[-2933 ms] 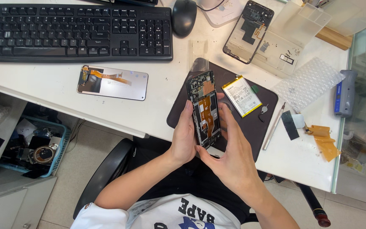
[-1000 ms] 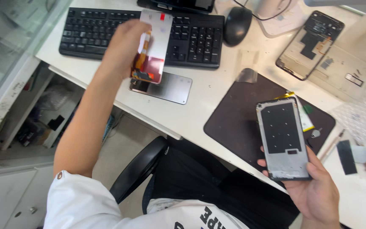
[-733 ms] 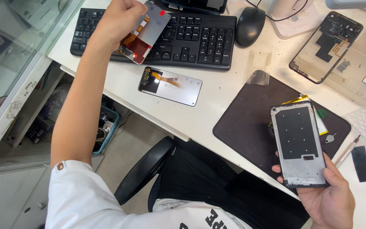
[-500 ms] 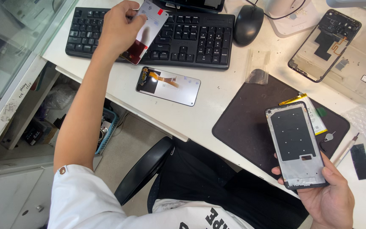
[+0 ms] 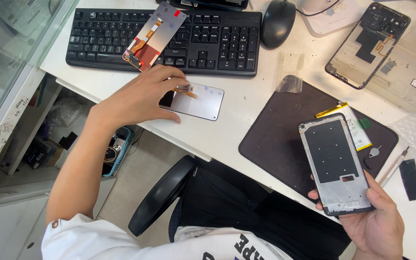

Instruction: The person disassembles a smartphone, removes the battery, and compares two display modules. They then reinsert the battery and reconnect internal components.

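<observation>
Left hand (image 5: 140, 98) laid open, fingertips on the screen panel (image 5: 194, 100) flat on the tabletop (image 5: 246, 110) just before the keyboard (image 5: 208, 38), second panel (image 5: 154, 36) propped on the keyboard, phone frame (image 5: 335, 163) gripped in the right hand (image 5: 374, 224) over the mat (image 5: 280, 139), battery (image 5: 350, 123) beside the frame.
</observation>
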